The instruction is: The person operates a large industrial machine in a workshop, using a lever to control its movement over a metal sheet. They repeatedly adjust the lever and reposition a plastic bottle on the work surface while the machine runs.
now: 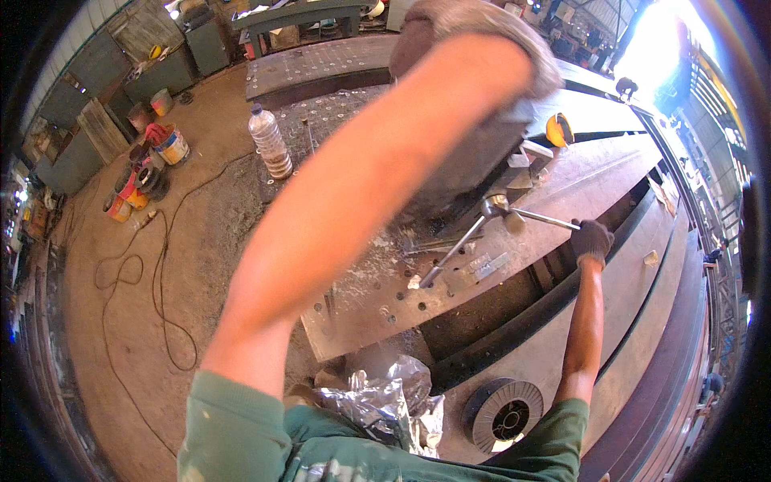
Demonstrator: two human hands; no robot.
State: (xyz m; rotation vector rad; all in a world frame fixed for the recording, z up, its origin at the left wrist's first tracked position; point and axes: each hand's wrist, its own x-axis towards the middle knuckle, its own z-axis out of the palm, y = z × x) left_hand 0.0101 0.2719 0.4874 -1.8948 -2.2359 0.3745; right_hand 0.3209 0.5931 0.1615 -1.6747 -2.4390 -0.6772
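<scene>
A silver metal hammer-like tool [534, 215] with a rounded shiny head is right of centre in the frame, above a worn brown steel bench top [361, 309] with round holes. Its long axis is the straight handle, running from the head at upper left to the handle's end at lower right. It looks stiff, sturdy and heaviest at the head; the smooth bar could slip in a loose grasp, so the handle's outer end seems the place to hold it. There the right hand [593, 241], in a dark knitted glove, is closed around it.

A straight grey metal rod [454, 251] slants from near the head toward the lower left. Above right is a yellow curved shell [556, 130].

The bare left forearm crosses the frame diagonally. The left hand [426, 40], in a grey-brown glove, is blurred at the top edge; I cannot tell whether its fingers are apart or together.

At the lower edge are crumpled silver foil [385, 398] and a round dark wire spool [482, 410]. A clear plastic bottle [270, 143] stands at upper left of centre.
</scene>
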